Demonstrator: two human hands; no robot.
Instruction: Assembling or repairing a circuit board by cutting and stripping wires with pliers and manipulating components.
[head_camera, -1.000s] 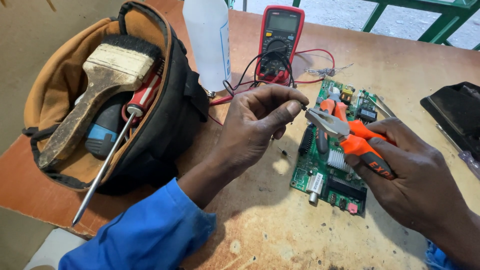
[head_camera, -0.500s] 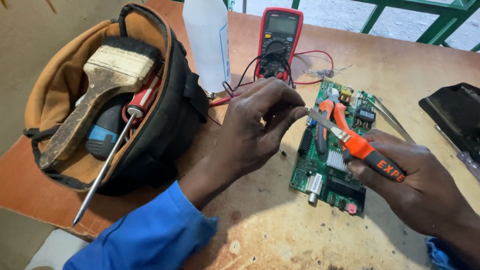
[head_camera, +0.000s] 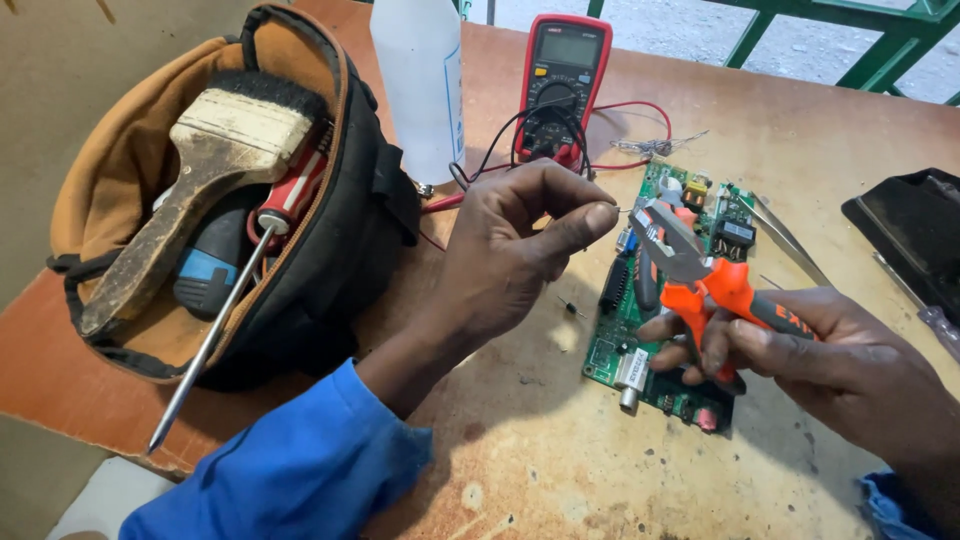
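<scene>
My left hand (head_camera: 520, 250) hovers over the table, thumb and forefinger pinched on a thin wire lead (head_camera: 622, 210) that is barely visible. My right hand (head_camera: 800, 350) grips the orange handles of a pair of cutting pliers (head_camera: 690, 265), whose grey jaws point up-left toward the pinched fingertips and stand slightly apart. Under the pliers lies a green circuit board (head_camera: 615, 350) flat on the wooden table. A small dark diode-like part (head_camera: 572, 306) lies on the table just left of the board.
An open black and tan tool bag (head_camera: 330, 230) at left holds a wide paintbrush (head_camera: 200, 170) and a red-handled screwdriver (head_camera: 250, 270). Behind stand a white plastic bottle (head_camera: 420, 80) and a red multimeter (head_camera: 560, 85) with leads. Metal tweezers (head_camera: 790, 240) and a black case (head_camera: 910, 230) lie at right.
My right hand has turned the pliers and brought their jaws up closer to my left fingertips. My left hand has stayed pinched in nearly the same spot.
</scene>
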